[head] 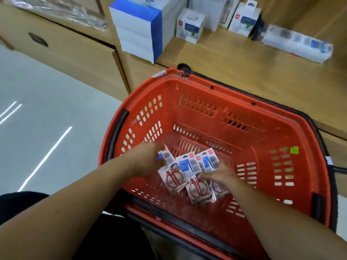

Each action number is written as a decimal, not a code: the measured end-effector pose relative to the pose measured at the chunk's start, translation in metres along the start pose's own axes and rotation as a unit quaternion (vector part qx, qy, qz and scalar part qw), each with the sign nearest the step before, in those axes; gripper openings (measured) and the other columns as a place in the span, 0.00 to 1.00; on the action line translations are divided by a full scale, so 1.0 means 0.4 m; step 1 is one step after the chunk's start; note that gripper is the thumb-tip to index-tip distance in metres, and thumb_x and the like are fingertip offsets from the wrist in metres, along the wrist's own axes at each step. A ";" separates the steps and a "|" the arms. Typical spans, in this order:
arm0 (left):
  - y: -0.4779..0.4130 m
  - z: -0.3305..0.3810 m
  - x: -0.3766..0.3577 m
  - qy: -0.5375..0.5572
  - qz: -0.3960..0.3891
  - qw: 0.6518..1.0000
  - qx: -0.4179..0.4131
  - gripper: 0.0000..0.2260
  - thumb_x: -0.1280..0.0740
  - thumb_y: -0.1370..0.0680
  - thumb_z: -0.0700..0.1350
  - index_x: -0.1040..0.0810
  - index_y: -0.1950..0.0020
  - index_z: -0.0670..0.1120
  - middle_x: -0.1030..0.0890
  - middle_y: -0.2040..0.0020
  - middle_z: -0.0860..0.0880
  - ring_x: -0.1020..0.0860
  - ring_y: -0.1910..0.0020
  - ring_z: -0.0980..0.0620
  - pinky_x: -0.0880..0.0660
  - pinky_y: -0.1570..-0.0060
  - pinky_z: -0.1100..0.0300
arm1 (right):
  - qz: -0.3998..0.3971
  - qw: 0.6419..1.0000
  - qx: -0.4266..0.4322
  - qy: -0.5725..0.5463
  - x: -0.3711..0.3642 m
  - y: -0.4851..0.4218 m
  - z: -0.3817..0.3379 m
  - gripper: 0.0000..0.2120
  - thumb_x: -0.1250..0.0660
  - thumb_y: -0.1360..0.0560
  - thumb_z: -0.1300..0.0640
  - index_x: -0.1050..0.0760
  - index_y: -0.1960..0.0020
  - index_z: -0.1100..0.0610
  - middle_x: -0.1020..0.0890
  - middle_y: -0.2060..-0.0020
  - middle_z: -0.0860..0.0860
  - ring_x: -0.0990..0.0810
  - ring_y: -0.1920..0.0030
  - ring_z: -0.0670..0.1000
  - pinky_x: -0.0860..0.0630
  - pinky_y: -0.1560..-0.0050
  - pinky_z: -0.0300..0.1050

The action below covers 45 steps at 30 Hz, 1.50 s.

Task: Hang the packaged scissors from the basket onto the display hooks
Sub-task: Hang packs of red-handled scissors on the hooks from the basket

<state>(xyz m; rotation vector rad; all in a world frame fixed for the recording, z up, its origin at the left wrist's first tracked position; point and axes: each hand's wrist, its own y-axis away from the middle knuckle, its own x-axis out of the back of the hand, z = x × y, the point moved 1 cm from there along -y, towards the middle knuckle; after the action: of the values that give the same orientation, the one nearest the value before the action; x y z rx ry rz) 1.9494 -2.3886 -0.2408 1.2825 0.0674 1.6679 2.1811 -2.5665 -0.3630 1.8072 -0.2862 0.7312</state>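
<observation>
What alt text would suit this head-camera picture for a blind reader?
Two bare hands reach into a red shopping basket containing several scissors packs; the left hand pinches the leftmost pack, the right hand touches the others. Boxed goods sit on a wooden shelf behind.

basket (pixel 206 87): orange-red, slotted-hole pattern, black handles
scissors packs (pixel 197 184): red handles, white-blue-grey cards
sticker (pixel 294 150): lime green
stacked boxes (pixel 139 29): white, blue band
shelf (pixel 244 68): tan wood
</observation>
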 end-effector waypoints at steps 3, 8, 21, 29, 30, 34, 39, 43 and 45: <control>-0.025 -0.003 -0.004 0.003 -0.012 1.000 0.019 0.22 0.31 0.18 0.51 0.27 0.24 0.49 0.20 0.31 0.46 0.21 0.35 0.45 0.25 0.40 0.57 | 0.017 0.998 -0.054 0.008 -0.037 -0.069 0.014 0.69 0.18 0.44 0.28 0.49 0.16 0.54 0.43 0.17 0.59 0.41 0.18 0.63 0.35 0.22 0.62; -0.050 -0.004 -0.001 0.013 -0.029 0.999 0.028 0.24 0.30 0.18 0.56 0.27 0.24 0.49 0.19 0.33 0.47 0.21 0.36 0.45 0.24 0.40 0.56 | 0.074 0.994 -0.023 0.078 -0.076 -0.096 0.017 0.68 0.19 0.43 0.27 0.49 0.17 0.54 0.39 0.25 0.58 0.36 0.25 0.62 0.30 0.30 0.56; -0.035 0.003 0.020 0.047 -0.022 0.998 0.018 0.25 0.30 0.17 0.50 0.29 0.21 0.48 0.21 0.29 0.47 0.23 0.32 0.46 0.28 0.42 0.60 | 0.009 0.977 0.094 -0.190 0.049 -0.068 -0.060 0.15 0.22 0.30 0.67 0.18 0.49 0.52 0.11 0.55 0.50 0.13 0.53 0.52 0.17 0.46 0.50; -0.013 0.011 0.052 0.067 0.025 0.997 0.012 0.20 0.30 0.17 0.42 0.25 0.25 0.50 0.19 0.32 0.48 0.21 0.36 0.46 0.22 0.43 0.56 | -0.094 0.959 0.161 -0.213 -0.070 -0.023 -0.180 0.14 0.22 0.27 0.64 0.19 0.45 0.51 0.11 0.56 0.47 0.12 0.56 0.47 0.18 0.53 0.42; -0.013 0.006 0.051 0.060 0.029 0.998 0.018 0.20 0.31 0.18 0.41 0.25 0.26 0.50 0.19 0.33 0.47 0.20 0.37 0.45 0.20 0.43 0.55 | -0.097 0.960 0.157 -0.209 -0.105 -0.025 -0.187 0.14 0.23 0.26 0.63 0.20 0.45 0.50 0.12 0.56 0.46 0.13 0.57 0.46 0.19 0.55 0.41; -0.020 -0.027 0.038 0.041 0.018 0.997 0.057 0.19 0.31 0.18 0.41 0.25 0.27 0.48 0.18 0.35 0.47 0.19 0.39 0.46 0.19 0.42 0.51 | -0.088 0.965 0.138 -0.207 -0.215 -0.057 -0.201 0.16 0.24 0.24 0.57 0.23 0.40 0.48 0.14 0.45 0.49 0.15 0.45 0.50 0.19 0.41 0.47; -0.033 -0.048 0.040 0.054 0.013 0.996 0.072 0.23 0.30 0.18 0.45 0.28 0.23 0.48 0.20 0.31 0.46 0.20 0.36 0.46 0.20 0.39 0.52 | 0.005 0.981 0.187 0.054 -0.232 -0.079 -0.244 0.39 0.26 0.31 0.31 0.29 0.28 0.49 0.32 0.31 0.52 0.35 0.27 0.58 0.32 0.29 0.52; -0.038 -0.052 0.047 0.073 0.021 0.995 0.071 0.27 0.29 0.18 0.50 0.31 0.20 0.49 0.23 0.27 0.47 0.22 0.32 0.45 0.23 0.34 0.51 | -0.055 0.983 0.175 -0.023 -0.248 -0.092 -0.256 0.31 0.18 0.35 0.39 0.30 0.39 0.43 0.17 0.47 0.44 0.17 0.43 0.52 0.22 0.40 0.48; -0.041 -0.056 0.045 0.073 0.012 0.994 0.075 0.28 0.28 0.18 0.51 0.32 0.20 0.50 0.23 0.27 0.47 0.22 0.31 0.46 0.23 0.34 0.51 | -0.098 0.981 0.146 -0.085 -0.268 -0.101 -0.255 0.30 0.16 0.35 0.46 0.31 0.42 0.42 0.16 0.51 0.42 0.15 0.48 0.50 0.19 0.39 0.54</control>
<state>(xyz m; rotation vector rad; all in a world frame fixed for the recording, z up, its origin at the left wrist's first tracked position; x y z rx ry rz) 1.9442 -2.3567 -0.2472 1.2734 0.2704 1.8031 2.0841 -2.4751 -0.4389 2.1473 -0.1119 0.4995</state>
